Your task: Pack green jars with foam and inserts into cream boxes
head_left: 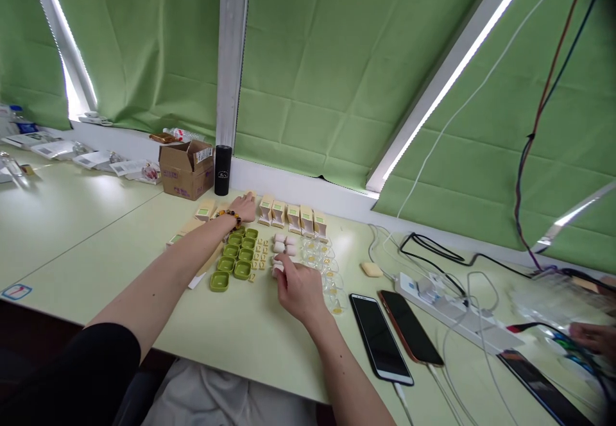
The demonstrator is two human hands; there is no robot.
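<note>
My left hand (244, 208), below a beaded bracelet (230, 215), reaches to the back row, its fingers closed around a small cream carton (251, 194) that they mostly hide. More small cartons (293, 215) stand to its right. At the front of a group of small pale cylindrical pieces (279, 246), my right hand (301, 286) has thumb and index finger closed about one of them. Between the hands lie rows of green square cups (226, 264) and small yellow pieces (260, 254). Clear plastic pieces with yellow centres (330, 272) are right of the pale pieces.
Two phones (380, 336) lie to the right, beside a white power strip (447, 314) with tangled cables. A cardboard box (187, 169) and a black bottle (222, 169) stand behind on the left. Another person's hand (594, 337) shows at the right edge.
</note>
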